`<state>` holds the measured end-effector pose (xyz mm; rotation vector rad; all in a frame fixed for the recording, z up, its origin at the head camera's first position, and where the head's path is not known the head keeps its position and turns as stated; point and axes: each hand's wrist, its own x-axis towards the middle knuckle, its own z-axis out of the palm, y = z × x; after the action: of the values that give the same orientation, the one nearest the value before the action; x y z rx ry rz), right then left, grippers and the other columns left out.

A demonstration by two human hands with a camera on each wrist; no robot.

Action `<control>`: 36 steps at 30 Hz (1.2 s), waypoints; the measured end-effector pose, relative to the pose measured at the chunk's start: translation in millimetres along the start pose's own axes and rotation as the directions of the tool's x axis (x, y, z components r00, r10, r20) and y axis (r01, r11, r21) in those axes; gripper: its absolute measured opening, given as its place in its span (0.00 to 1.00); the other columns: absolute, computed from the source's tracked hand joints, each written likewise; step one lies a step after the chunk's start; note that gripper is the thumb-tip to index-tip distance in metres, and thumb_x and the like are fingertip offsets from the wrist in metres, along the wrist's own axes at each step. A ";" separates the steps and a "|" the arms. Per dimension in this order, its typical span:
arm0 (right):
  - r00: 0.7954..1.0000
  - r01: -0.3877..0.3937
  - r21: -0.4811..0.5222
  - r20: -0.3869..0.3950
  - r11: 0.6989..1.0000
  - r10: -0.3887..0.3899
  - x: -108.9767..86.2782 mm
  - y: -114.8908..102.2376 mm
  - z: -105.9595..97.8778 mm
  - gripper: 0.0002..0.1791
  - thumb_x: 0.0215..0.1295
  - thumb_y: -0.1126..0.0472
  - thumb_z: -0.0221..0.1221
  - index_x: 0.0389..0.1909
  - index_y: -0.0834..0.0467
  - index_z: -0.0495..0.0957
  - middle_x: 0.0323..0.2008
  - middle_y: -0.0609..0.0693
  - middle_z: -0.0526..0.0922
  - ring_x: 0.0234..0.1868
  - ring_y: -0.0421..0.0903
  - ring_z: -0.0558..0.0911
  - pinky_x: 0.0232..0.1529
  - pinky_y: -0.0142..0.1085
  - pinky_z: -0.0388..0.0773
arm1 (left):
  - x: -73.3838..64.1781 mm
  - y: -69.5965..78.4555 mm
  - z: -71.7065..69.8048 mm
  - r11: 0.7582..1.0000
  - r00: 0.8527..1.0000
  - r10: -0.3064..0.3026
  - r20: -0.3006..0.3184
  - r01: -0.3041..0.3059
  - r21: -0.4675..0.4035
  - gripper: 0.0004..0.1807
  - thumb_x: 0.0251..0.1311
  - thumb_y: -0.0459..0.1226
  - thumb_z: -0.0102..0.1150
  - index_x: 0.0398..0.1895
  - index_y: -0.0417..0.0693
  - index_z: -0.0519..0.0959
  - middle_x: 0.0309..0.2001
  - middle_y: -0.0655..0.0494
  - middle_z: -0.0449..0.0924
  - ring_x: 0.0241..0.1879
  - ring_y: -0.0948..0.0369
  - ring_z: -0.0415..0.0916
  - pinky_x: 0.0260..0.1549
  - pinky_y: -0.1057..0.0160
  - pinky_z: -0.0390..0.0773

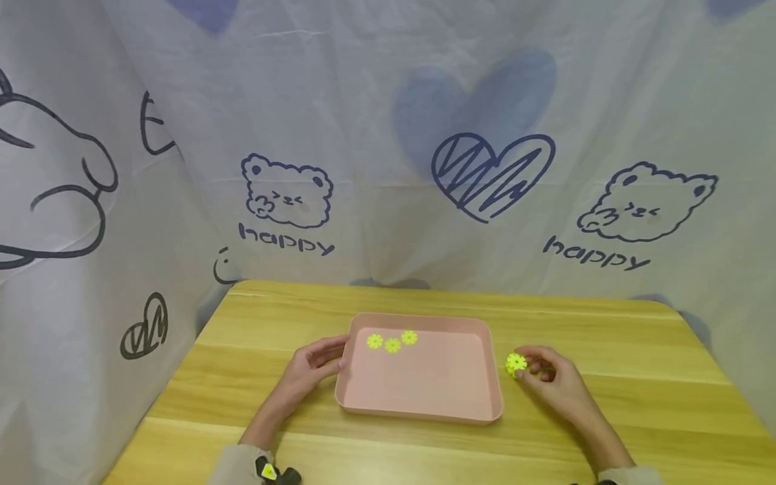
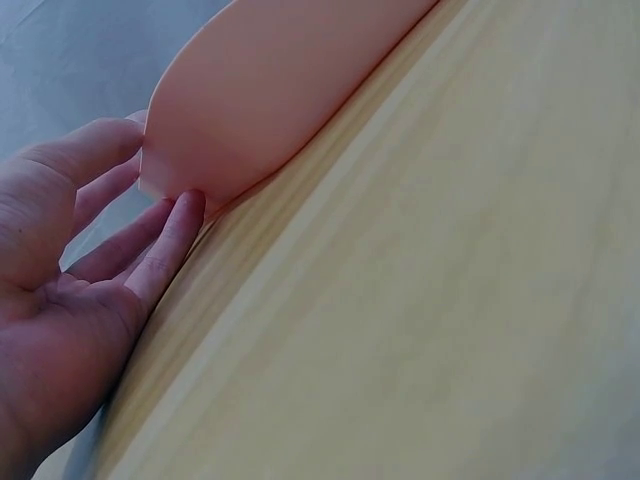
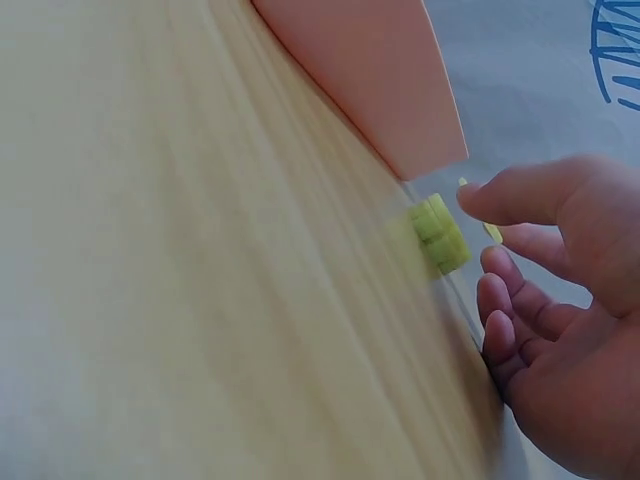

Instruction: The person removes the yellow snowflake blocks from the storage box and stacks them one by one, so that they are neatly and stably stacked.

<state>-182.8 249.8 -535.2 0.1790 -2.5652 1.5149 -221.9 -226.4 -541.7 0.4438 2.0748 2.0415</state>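
In the head view, my left hand (image 1: 307, 370) rests against the left side of a pink tray (image 1: 418, 415). The left wrist view shows fairly straight fingers (image 2: 165, 245) touching the outside of its wall. Three yellow-green notched plastic discs (image 1: 393, 345) lie inside, near the tray's far left. Just right of the tray, my right hand (image 1: 558, 384) pinches a matching disc (image 3: 492, 232) between thumb and forefinger, its other fingers loosely curled. A short stack of the same discs (image 3: 440, 235) stands on the table below the thumb, largely hidden from above.
The wooden table (image 1: 291, 306) has rounded far corners. Behind it and along the left hangs a pale cloth (image 1: 376, 135) with printed bears, hearts and lettering. A small dark device (image 1: 279, 471) is strapped at the left wrist.
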 end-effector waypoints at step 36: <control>0.997 0.009 0.013 0.078 1.000 -0.010 0.7 4.3 -4.5 0.20 0.62 0.67 0.71 0.55 0.63 0.82 0.40 0.55 0.80 0.36 0.40 0.74 0.34 0.28 0.74 | -0.7 1.0 0.7 1.000 1.000 -0.012 0.006 0.012 -0.019 0.27 0.70 0.28 0.61 0.71 0.33 0.70 0.70 0.35 0.70 0.70 0.41 0.67 0.60 0.62 0.78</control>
<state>-183.9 255.8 -536.6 0.2575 -2.6115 1.5502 -221.0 -226.0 -540.8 0.4325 2.0482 2.0485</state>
